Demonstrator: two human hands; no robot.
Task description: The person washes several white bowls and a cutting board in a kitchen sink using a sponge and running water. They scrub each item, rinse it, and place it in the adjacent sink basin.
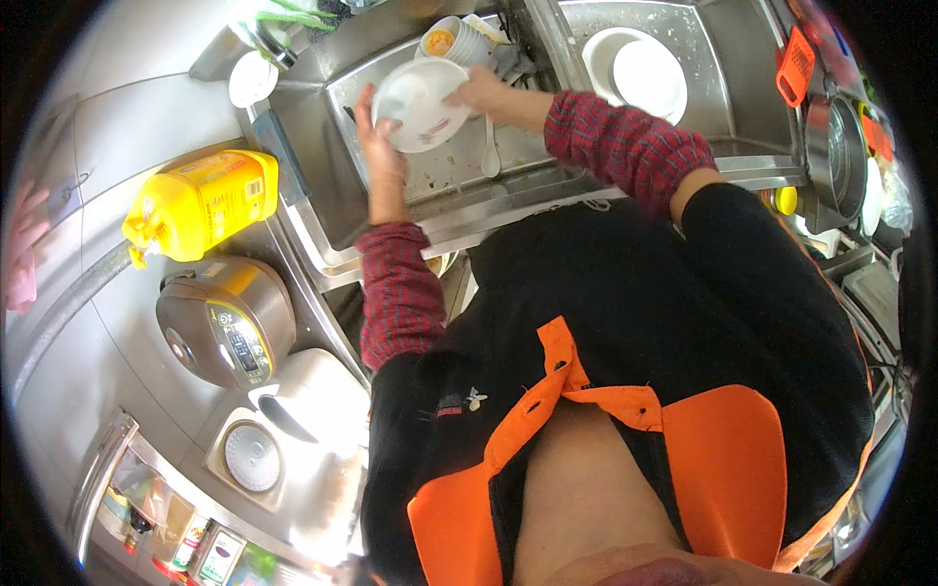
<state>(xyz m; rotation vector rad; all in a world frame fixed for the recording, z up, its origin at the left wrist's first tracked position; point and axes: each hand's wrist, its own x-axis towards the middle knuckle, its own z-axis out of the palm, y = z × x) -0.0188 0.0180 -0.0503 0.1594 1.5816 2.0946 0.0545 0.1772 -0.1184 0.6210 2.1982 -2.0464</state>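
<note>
Over the left basin of a steel sink, a white plate is tilted between my two hands. My left hand grips its left rim, thumb on the face of the plate. At the upper right rim is my right hand, blurred; its fingers reach onto the plate, and whether they hold a cloth is unclear. Behind the plate lies a stack of white bowls, one with orange residue inside. A white spoon rests on the basin floor, right of the plate.
White bowls stand in the right basin. A yellow detergent jug and a rice cooker sit on the left. Pink gloves hang at the far left. An orange grater and a steel pan are at the right.
</note>
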